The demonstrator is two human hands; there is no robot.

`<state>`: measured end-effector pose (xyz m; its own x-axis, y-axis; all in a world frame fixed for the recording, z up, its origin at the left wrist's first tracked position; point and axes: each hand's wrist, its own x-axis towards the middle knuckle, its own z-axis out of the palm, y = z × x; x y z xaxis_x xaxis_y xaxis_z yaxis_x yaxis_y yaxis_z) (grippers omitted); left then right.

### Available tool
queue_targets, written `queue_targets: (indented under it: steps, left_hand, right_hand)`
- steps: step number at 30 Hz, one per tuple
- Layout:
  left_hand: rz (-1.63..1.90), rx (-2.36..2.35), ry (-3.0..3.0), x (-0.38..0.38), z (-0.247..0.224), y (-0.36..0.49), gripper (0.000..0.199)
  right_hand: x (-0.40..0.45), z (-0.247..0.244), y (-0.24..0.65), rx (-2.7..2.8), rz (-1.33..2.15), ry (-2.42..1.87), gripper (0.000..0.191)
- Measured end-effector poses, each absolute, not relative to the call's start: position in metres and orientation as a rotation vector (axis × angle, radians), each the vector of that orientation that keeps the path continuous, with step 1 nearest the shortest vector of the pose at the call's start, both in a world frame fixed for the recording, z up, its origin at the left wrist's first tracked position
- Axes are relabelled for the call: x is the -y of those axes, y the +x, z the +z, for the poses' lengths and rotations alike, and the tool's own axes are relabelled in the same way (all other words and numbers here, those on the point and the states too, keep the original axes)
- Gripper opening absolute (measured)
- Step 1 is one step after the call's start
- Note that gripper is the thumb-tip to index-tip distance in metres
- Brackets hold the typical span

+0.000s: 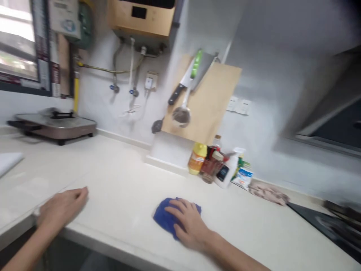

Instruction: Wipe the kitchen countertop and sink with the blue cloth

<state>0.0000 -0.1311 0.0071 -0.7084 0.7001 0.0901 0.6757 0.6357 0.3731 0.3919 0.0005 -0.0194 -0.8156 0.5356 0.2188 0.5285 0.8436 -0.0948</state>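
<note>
My right hand [190,224] presses a crumpled blue cloth [165,218] against the white countertop [118,199], fingers bent over the cloth and part of it hidden under the palm. At the left, near the inner corner of the counter's front edge, rests my left hand [62,207]. Its fingers are curled in and mostly hidden beneath it, with no object showing in them. The picture is slightly blurred.
An electric pan [56,126] with a lid stands at the back left. Against the wall are a yellow bottle [197,158], a white spray bottle [228,169] and a crumpled pinkish cloth [269,192]. A dark cooktop [324,226] lies right; a cutting board [210,101] hangs above.
</note>
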Motion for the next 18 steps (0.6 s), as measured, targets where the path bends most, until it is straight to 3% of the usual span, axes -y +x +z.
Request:
queue_targets:
  steps: [8, 18]
  left_hand:
    - [0.691, -2.716, 1.168, 0.133, 0.001, -0.005, 0.061]
    - [0.756, -2.716, 1.150, 0.129, -0.010, -0.015, 0.057]
  right_hand:
    - [0.000, -0.014, 0.222, 2.854, 0.039, -0.505, 0.055]
    - [-0.054, -0.014, 0.094, 2.837, 0.015, -0.648, 0.048]
